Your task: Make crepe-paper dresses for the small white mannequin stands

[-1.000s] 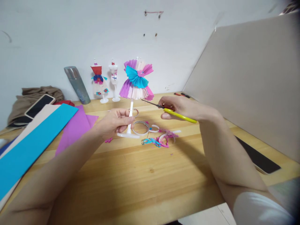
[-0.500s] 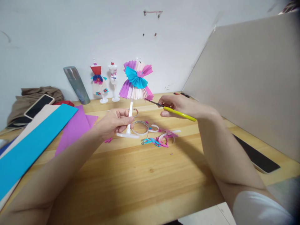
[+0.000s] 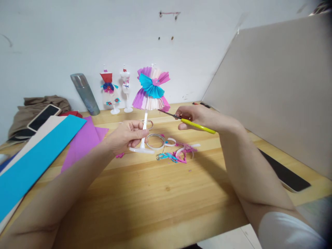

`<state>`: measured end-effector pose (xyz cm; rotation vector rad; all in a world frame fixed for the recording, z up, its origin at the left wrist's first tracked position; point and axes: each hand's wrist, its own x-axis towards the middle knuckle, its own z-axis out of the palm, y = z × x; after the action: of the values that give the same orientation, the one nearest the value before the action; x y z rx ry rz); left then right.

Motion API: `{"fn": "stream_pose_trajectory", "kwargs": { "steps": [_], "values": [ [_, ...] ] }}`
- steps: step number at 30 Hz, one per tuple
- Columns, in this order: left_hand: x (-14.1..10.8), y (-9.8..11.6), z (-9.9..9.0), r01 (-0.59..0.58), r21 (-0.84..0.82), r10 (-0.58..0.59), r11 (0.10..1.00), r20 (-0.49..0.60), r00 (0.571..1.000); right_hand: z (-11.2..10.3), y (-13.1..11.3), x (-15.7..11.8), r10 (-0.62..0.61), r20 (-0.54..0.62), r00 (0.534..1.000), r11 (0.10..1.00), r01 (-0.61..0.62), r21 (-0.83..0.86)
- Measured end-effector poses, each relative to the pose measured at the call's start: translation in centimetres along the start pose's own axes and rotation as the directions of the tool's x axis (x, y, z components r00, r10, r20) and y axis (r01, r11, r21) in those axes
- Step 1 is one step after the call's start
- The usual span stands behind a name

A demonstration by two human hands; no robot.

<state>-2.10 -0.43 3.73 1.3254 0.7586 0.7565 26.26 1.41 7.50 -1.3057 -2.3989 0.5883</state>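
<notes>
My left hand (image 3: 132, 134) grips the white stem of a small mannequin stand (image 3: 145, 125), holding its base above the table. The mannequin wears a pleated paper dress (image 3: 151, 86) in purple, cream and pink, with a turquoise fan-shaped bow across the middle. My right hand (image 3: 193, 117) is closed around scissors (image 3: 198, 125) with a yellow handle. Their dark blades point left, at the lower hem of the dress; whether they touch the paper I cannot tell. Beneath the hands lie rolls of tape (image 3: 156, 135) and pink, turquoise and white paper scraps (image 3: 178, 154).
Two small dressed mannequins (image 3: 109, 88) stand by the wall, next to a leaning grey flask (image 3: 85, 94). On the left are turquoise paper (image 3: 44, 162), purple paper (image 3: 83, 145), a phone (image 3: 44, 117) and brown cloth (image 3: 55, 102). Another phone (image 3: 287, 174) lies on the right beside a pale partition (image 3: 282, 86).
The scissors' tips have shifted slightly left along the hem. The mannequin in my left hand has moved very slightly right.
</notes>
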Motion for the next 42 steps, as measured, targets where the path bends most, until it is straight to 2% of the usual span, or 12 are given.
{"fn": "stream_pose_trajectory", "kwargs": {
  "steps": [16,34,38,42],
  "values": [
    [0.0,0.0,0.1,0.006,0.019,-0.006,1.0,-0.006,1.0,0.1,0.6,0.2,0.019,-0.025,0.999,0.999,-0.019,0.029],
    [0.1,-0.1,0.0,0.034,0.069,-0.033,0.997,-0.024,0.999,-0.2,-0.7,-0.1,0.043,-0.004,0.999,0.992,-0.044,-0.117],
    [0.1,-0.1,0.0,0.029,0.067,-0.027,0.997,-0.03,0.999,0.0,-1.1,-0.2,0.036,0.12,0.992,0.981,-0.012,-0.192],
    [0.3,-0.3,-0.1,0.01,0.066,-0.008,0.998,-0.032,0.999,0.3,-2.3,-0.2,0.04,0.268,0.963,0.975,0.022,-0.222]
  ]
}}
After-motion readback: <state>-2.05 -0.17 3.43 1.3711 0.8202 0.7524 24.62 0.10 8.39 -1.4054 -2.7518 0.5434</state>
